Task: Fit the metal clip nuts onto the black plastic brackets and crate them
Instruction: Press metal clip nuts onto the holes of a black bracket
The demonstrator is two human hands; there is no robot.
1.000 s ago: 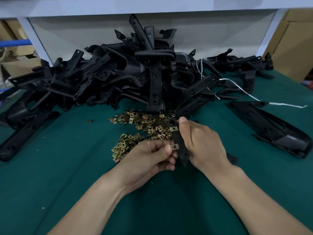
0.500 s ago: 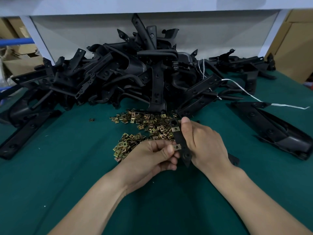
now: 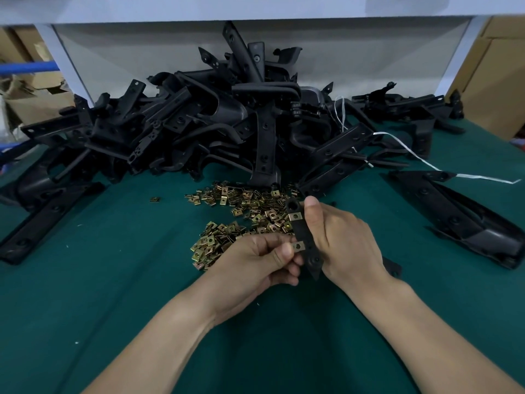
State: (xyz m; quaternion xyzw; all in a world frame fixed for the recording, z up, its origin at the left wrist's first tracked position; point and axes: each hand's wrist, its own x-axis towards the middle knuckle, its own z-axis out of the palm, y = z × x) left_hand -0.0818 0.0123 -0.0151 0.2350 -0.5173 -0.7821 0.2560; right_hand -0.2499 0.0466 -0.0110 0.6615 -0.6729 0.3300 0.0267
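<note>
My right hand [image 3: 341, 240] grips a black plastic bracket [image 3: 304, 237] held upright over the green table. One brass clip nut [image 3: 295, 216] sits on the bracket's left edge near its top. My left hand [image 3: 255, 260] pinches a second clip nut [image 3: 298, 246] against the same edge lower down. A loose heap of brass clip nuts [image 3: 241, 220] lies just behind my hands. A large pile of black brackets [image 3: 227, 123] fills the back of the table.
One bracket [image 3: 466, 220] lies alone at the right, another [image 3: 48, 220] at the left. A white strap [image 3: 420, 157] trails across the right side. A single clip nut [image 3: 154, 199] lies apart at the left. Cardboard boxes [image 3: 497, 81] stand beyond the green table [image 3: 113, 294].
Both hands hold nearly the same pose; the left thumb has pressed the lower clip nut slightly further onto the bracket's edge.
</note>
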